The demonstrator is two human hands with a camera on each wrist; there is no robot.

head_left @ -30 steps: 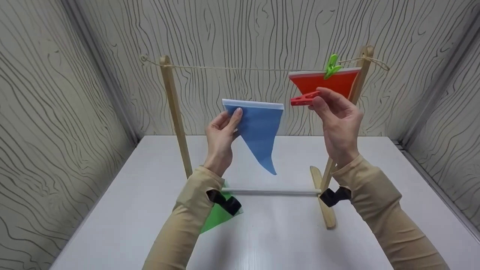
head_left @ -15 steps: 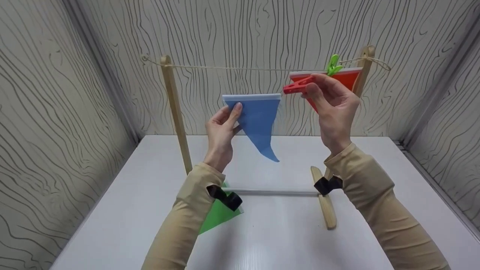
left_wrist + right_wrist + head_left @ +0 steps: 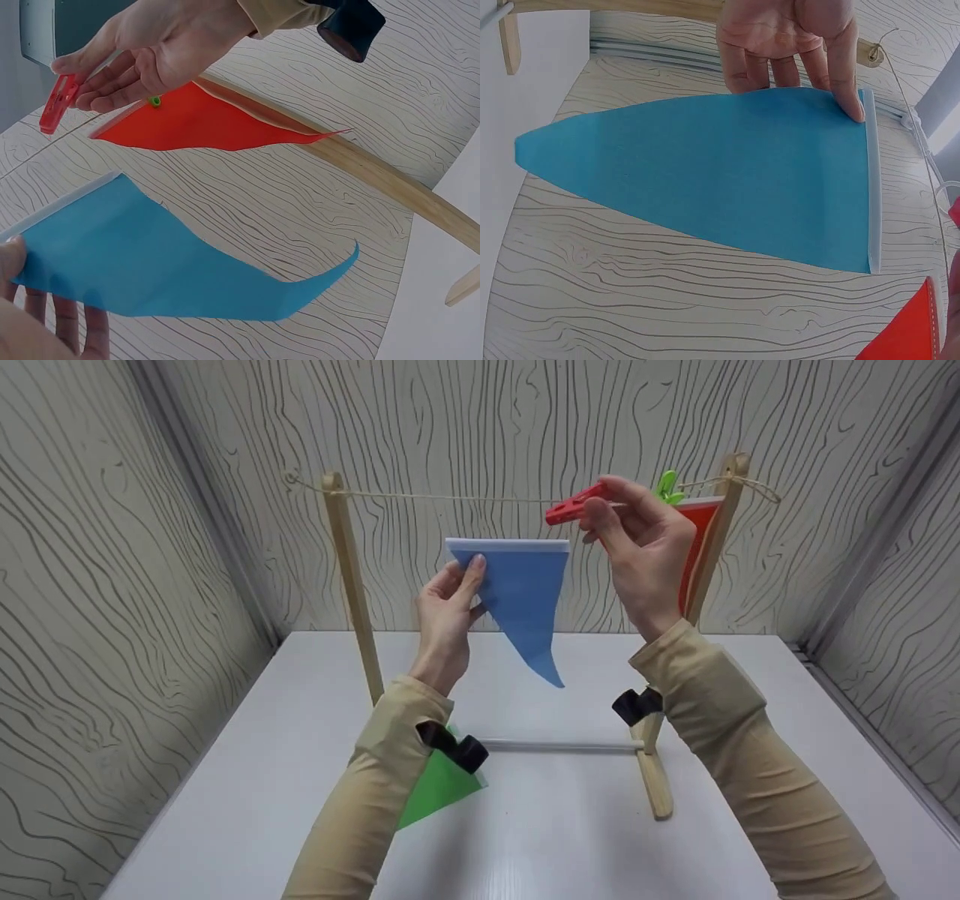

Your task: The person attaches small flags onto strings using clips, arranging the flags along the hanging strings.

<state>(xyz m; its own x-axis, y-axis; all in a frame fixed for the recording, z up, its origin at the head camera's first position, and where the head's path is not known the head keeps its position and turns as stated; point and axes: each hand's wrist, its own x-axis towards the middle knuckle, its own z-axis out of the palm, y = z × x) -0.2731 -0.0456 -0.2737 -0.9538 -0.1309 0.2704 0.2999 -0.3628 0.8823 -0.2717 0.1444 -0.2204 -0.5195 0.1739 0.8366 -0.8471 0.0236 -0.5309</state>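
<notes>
My left hand [image 3: 448, 607] pinches a blue triangular pennant [image 3: 529, 592] near the left end of its white-edged top, thumb in front and fingers behind. The pennant hangs with its tip curling to the right, its top edge a little below the string [image 3: 420, 496] in the head view. My right hand [image 3: 649, 544] pinches a red clothespin [image 3: 574, 505] between thumb and forefinger, its nose pointing left and overlapping the string. Behind the right hand, a red pennant [image 3: 202, 120] hangs from the string under a green clothespin [image 3: 667, 487], partly hidden in the head view.
Two wooden posts [image 3: 352, 592] hold the string at either side. A white rod [image 3: 562, 745] runs low between them to a wooden foot [image 3: 654, 780]. A green pennant [image 3: 439, 791] lies on the white table [image 3: 555, 840], partly under the left forearm. Wood-patterned walls enclose the table.
My right hand has moved up and left with the red clothespin, from below the string to its height. My left hand has raised the blue pennant slightly and levelled its top edge.
</notes>
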